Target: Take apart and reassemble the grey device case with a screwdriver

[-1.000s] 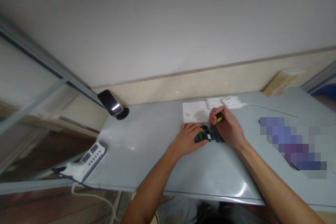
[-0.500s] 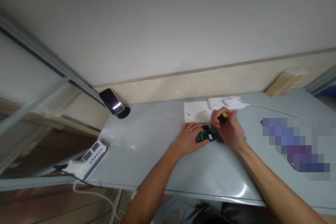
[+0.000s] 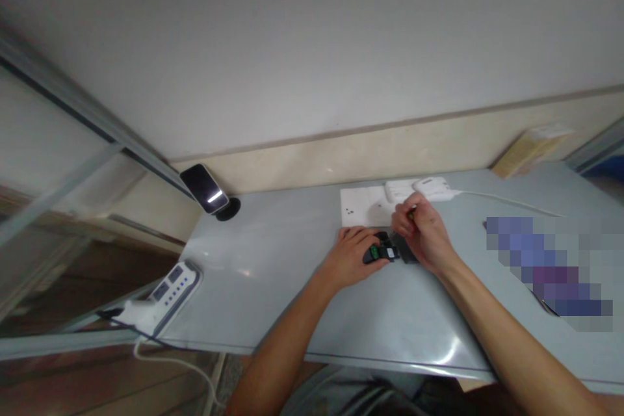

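My left hand (image 3: 351, 257) is closed around a small black device (image 3: 390, 252) that shows a patch of green circuit board and a pale label. It rests low over the table, with the fingers along its left side. Close by on the right, my right hand (image 3: 422, 231) is curled around a screwdriver (image 3: 412, 214); only a bit of its dark and yellow handle shows between the fingers, and the tip is hidden. A flat dark piece (image 3: 405, 250) lies under that hand. Behind both hands, a white sheet (image 3: 361, 201) carries several small dark specks, perhaps screws.
White plugs or adapters (image 3: 414, 188) with a cable stand at the back. A phone on a stand (image 3: 205, 188) is at the left rear, above a power strip (image 3: 173, 292). A yellowish box (image 3: 529, 151) leans right rear; a blurred-out object (image 3: 536, 263) lies at right.
My right hand has turned, its fingers now covering most of the screwdriver's yellow handle end. My left hand and the device stay put. The view has shifted slightly.
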A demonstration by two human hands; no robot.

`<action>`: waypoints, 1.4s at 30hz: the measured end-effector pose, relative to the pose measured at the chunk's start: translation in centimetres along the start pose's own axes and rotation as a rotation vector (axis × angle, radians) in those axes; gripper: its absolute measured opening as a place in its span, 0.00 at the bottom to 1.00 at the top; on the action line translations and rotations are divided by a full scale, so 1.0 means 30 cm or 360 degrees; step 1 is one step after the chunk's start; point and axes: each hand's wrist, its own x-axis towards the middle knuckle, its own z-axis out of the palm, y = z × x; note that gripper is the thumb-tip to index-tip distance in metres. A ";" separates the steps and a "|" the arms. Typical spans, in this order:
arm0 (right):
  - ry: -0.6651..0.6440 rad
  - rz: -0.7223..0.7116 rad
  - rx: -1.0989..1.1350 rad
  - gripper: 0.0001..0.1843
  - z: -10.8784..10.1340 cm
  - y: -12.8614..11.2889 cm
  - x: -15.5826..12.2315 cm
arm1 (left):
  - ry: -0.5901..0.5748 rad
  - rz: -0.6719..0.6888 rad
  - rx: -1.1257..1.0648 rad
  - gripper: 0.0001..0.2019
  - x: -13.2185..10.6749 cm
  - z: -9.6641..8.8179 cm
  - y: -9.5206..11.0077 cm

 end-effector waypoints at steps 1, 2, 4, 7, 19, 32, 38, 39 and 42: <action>-0.0007 0.0011 0.0008 0.20 0.001 0.001 0.001 | -0.0002 -0.0002 0.0006 0.13 0.000 0.000 0.000; -0.0022 0.0031 0.0013 0.21 0.001 0.000 0.002 | -0.0001 -0.0003 0.0009 0.13 0.001 -0.001 0.001; -0.0075 0.0061 0.0003 0.21 0.002 -0.007 0.000 | -0.0002 -0.0003 0.0010 0.12 0.002 -0.002 0.002; -0.0152 0.0034 -0.0037 0.18 0.003 -0.017 -0.004 | -0.0006 0.0005 0.0007 0.12 0.002 -0.002 0.002; -0.0114 -0.0021 -0.0226 0.20 0.035 0.029 0.003 | -0.0001 -0.0005 0.0011 0.14 0.001 0.006 -0.007; 0.0165 -0.0031 -0.0061 0.23 0.011 -0.021 0.024 | 0.0002 0.0004 -0.0003 0.13 -0.002 -0.002 0.001; 0.0133 -0.0044 -0.0145 0.22 0.024 -0.013 0.025 | -0.0023 -0.0011 0.0010 0.13 -0.001 0.002 -0.001; 0.0149 -0.0061 -0.0202 0.21 0.026 -0.013 0.025 | -0.0028 -0.0011 0.0009 0.13 0.000 0.002 0.000; 0.0190 -0.0125 -0.0265 0.20 0.024 -0.012 0.023 | -0.0039 -0.0005 0.0011 0.14 0.000 -0.002 0.002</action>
